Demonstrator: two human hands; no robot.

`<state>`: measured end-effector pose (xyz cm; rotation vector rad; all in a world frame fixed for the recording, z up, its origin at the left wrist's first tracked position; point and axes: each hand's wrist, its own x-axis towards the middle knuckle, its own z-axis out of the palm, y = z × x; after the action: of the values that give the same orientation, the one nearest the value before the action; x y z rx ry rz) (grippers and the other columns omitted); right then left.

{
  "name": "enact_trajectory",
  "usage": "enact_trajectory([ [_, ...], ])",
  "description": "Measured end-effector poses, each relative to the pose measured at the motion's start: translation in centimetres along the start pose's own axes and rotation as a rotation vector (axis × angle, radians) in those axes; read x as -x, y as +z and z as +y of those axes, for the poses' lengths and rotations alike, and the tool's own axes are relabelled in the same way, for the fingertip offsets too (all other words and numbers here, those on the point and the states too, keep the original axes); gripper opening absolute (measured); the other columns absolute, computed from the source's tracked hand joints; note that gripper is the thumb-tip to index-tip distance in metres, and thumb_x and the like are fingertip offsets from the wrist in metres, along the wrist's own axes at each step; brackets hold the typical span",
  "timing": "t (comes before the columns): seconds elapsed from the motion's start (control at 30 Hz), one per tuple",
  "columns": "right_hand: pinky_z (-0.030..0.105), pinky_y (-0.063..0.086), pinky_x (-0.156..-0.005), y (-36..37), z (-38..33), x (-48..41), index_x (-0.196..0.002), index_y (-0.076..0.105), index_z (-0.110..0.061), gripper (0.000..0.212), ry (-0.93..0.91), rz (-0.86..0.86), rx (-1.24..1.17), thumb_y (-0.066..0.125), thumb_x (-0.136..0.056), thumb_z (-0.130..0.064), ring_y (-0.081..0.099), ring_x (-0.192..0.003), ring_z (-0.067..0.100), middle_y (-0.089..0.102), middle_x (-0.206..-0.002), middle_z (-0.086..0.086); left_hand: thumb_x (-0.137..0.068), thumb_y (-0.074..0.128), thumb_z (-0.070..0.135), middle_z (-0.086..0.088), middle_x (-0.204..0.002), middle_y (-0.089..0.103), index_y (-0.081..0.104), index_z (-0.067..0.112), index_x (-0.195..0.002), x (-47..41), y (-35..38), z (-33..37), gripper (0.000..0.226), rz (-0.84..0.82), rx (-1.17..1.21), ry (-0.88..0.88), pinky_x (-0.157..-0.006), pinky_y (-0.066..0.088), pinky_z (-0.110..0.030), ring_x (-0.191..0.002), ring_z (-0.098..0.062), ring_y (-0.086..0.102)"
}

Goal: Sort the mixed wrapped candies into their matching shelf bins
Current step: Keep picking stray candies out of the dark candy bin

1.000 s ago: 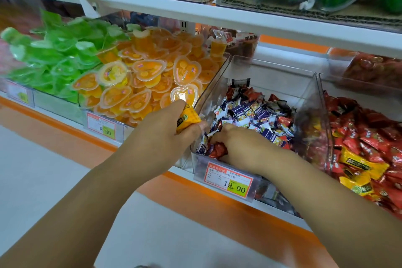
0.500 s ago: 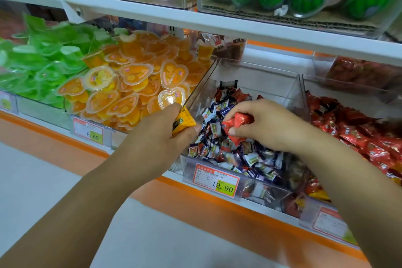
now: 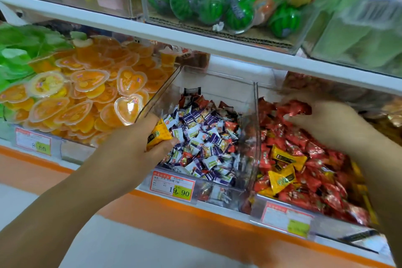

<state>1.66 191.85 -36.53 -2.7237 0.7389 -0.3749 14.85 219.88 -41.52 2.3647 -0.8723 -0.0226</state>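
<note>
We see the left hand (image 3: 139, 146) closed around a yellow candy (image 3: 158, 135) at the front left corner of the purple-and-white candy bin (image 3: 250, 115). The right hand (image 3: 330, 124), blurred, hangs over the red candy bin (image 3: 282, 213), fingers curled beside a red candy (image 3: 293, 110); whether it grips, we cannot tell.

Watermelon balls (image 3: 208, 4) above; price tag (image 3: 173, 188).

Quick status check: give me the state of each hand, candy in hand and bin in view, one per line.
left hand: closed on a yellow candy
right hand: blurred, over the right bin, grip unclear
red candy: at the right hand's fingertips
middle bin: purple-and-white candies, some red mixed in
right bin: red candies, a few yellow mixed in
</note>
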Motion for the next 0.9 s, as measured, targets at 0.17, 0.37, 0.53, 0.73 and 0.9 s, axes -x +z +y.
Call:
enact_trajectory([
  [0.17, 0.017, 0.029, -0.075, 1.8, 3.8, -0.1, -0.125, 0.059, -0.03, 0.039, 0.017, -0.174, 0.127, 0.064, -0.089, -0.016, 0.051, -0.102, 0.014, 0.054, -0.131, 0.004, -0.087, 0.054, 0.048, 0.001, -0.052, 0.039, 0.041, 0.02, -0.075, 0.0, 0.0, 0.5, 0.033, -0.01, -0.005, -0.005, -0.041, 0.03, -0.021, -0.043, -0.009, 0.043],
  [0.37, 0.022, 0.042, -0.075, -0.8, 1.4, 0.8, -0.129, 0.048, -0.047, 0.051, 0.013, -0.206, 0.025, 0.066, -0.088, -0.024, 0.06, -0.094, 0.015, 0.051, -0.134, -0.012, -0.087, 0.057, 0.045, -0.003, -0.053, 0.039, 0.039, 0.018, -0.07, -0.1, -0.1, 0.6, 0.037, 0.018, 0.044, 0.024, -0.047, 0.028, -0.03, -0.046, -0.014, 0.039],
  [0.53, 0.001, 0.037, -0.061, 0.9, -6.6, 2.0, -0.103, 0.064, -0.044, 0.024, -0.287, -0.134, -0.218, 0.057, -0.094, -0.023, 0.054, -0.07, -0.019, 0.061, -0.096, -0.029, -0.088, 0.057, 0.044, -0.001, -0.054, 0.038, 0.037, 0.02, -0.069, 0.2, -0.5, -0.4, 0.037, -0.009, 0.053, 0.042, -0.045, 0.031, -0.022, -0.048, -0.01, 0.04],
  [0.73, 0.017, 0.044, -0.072, 9.8, -10.9, -0.1, -0.125, 0.061, -0.027, 0.034, -0.385, -0.57, -0.016, 0.042, -0.102, -0.011, 0.061, -0.099, 0.01, 0.062, -0.126, -0.004, -0.09, 0.057, 0.041, 0.0, -0.054, 0.038, 0.039, 0.022, -0.072, 0.5, -1.4, -1.9, 0.032, -0.002, 0.074, 0.007, -0.053, 0.037, -0.016, -0.052, -0.006, 0.043],
  [0.9, 0.043, 0.053, -0.082, 14.3, -11.6, -1.6, -0.125, 0.057, -0.017, 0.044, -0.362, -0.675, 0.223, 0.045, -0.089, 0.006, 0.058, -0.099, 0.032, 0.062, -0.116, 0.015, -0.09, 0.055, 0.043, 0.0, -0.054, 0.038, 0.037, 0.021, -0.071, 0.6, -2.0, -2.7, 0.034, 0.01, 0.078, -0.011, -0.051, 0.036, -0.016, -0.048, -0.008, 0.04],
])
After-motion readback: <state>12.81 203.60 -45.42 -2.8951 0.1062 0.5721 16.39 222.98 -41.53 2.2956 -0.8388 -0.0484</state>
